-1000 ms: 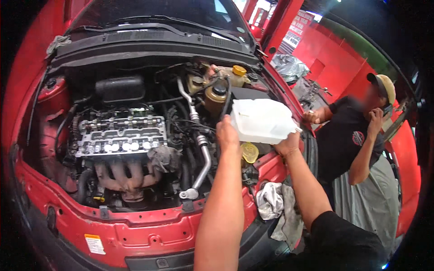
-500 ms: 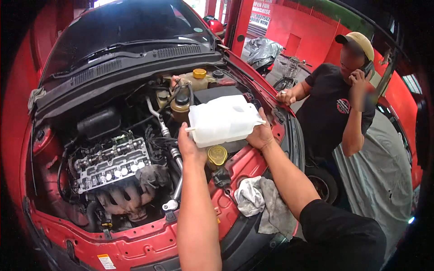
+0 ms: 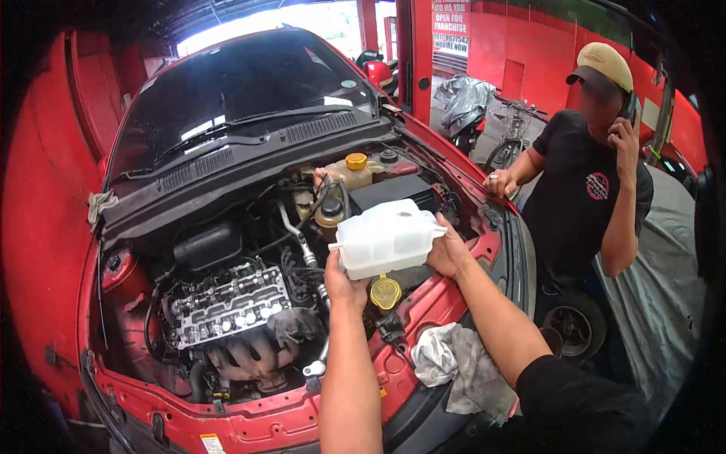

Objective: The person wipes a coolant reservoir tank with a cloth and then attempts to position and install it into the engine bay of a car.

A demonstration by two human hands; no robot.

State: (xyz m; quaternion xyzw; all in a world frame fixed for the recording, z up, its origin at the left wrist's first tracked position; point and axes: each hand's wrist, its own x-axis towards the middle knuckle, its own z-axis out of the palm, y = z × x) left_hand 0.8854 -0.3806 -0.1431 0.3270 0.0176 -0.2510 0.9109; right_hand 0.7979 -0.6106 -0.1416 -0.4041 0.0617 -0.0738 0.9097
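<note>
Translucent white plastic reservoir (image 3: 389,240) is held over the picture-right part of the red car's (image 3: 276,415) open engine bay. Left hand (image 3: 345,287) supports its near left end, below a short pipe stub (image 3: 336,247); right hand (image 3: 451,253) is at the opposite end. Grip on both sides: partly open, spread to the reservoir's width, tank held between them (undersides hidden, so exact finger placement can't be told). Yellow filler cap (image 3: 386,293) sits just below the reservoir in view; black box (image 3: 393,192) behind it. Brown fluid bottle (image 3: 330,215) near, behind the left hand. Uncovered cylinder head (image 3: 231,309) farther left. Grey rags (image 3: 475,374) lie on the front edge beside the right forearm. Co-worker (image 3: 586,189) stands at the fender, phone (image 3: 628,106) to ear.
</note>
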